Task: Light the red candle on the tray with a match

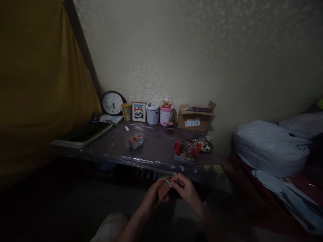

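In front of the table's near edge, my left hand (151, 195) is closed around a small matchbox (164, 191) with a reddish-brown face. The fingers of my right hand (186, 189) are pinched together at the box's upper end, where a pale part shows. Whether a match is between those fingertips is too dark and small to tell. On the table beyond, a plastic-wrapped pack of matchboxes (136, 141) lies left of centre. Two red candles (178, 147) stand in a round metal tray (186, 160) with dark, speckled contents.
The dark table (153, 148) has a plastic cover. A clock (113, 103), a framed panda picture (138, 112), a white tub (152, 113), a pink tub (166, 116) and a cardboard box (195, 121) line the wall. A second tray (202, 144) sits right; white bags (271, 146) lie beyond.
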The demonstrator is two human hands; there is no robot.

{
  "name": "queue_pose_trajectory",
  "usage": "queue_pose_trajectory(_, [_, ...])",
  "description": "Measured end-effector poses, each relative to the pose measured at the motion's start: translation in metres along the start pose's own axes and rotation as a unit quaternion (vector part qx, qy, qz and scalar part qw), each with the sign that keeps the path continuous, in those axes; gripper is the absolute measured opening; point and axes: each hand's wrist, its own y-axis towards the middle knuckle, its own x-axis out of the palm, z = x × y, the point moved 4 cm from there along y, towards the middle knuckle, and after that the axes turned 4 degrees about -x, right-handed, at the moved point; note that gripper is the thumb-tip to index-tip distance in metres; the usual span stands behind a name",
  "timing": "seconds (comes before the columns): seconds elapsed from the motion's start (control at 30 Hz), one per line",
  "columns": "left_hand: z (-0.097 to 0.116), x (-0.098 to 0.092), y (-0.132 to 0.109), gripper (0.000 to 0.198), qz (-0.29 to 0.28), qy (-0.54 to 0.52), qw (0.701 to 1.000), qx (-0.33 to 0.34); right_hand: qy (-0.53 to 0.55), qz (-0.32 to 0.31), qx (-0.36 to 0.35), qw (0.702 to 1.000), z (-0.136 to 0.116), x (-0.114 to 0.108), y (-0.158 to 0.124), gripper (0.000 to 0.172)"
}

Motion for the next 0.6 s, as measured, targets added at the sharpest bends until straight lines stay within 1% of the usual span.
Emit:
queue_pose_trajectory(0.13, [0.003, 0.0, 0.0, 0.031, 0.01, -0.008, 1.0, 0.02, 0.054, 0.054, 0.01, 0.997, 0.011, -0.004, 0.002, 0.011])
queue_pose_trajectory(0.3, [0.004, -0.005, 0.005, 0.026, 0.036, -0.01, 0.998, 0.047, 0.103, 0.062, 0.03, 0.992, 0.008, -0.001, 0.002, 0.017])
queue_pose_trajectory(0.37, [0.003, -0.008, 0.007, 0.026, 0.038, -0.012, 0.998, 0.053, 0.09, 0.054, 0.027, 0.994, 0.006, 0.002, 0.002, 0.017])
queue_pose_trajectory(0.43, [0.005, -0.01, 0.009, 0.025, 0.038, -0.021, 0.996, 0.074, 0.06, 0.046, 0.011, 0.997, 0.006, 0.006, 0.001, 0.015])
queue_pose_trajectory(0.53, [0.01, -0.011, 0.01, 0.023, 0.045, -0.035, 0.991, 0.122, -0.007, 0.048, -0.037, 0.998, 0.003, 0.013, -0.002, 0.01])
queue_pose_trajectory(0.6, [0.015, -0.011, 0.009, 0.023, 0.06, -0.031, 0.987, 0.147, -0.064, 0.049, -0.074, 0.994, 0.0, 0.019, -0.006, 0.014])
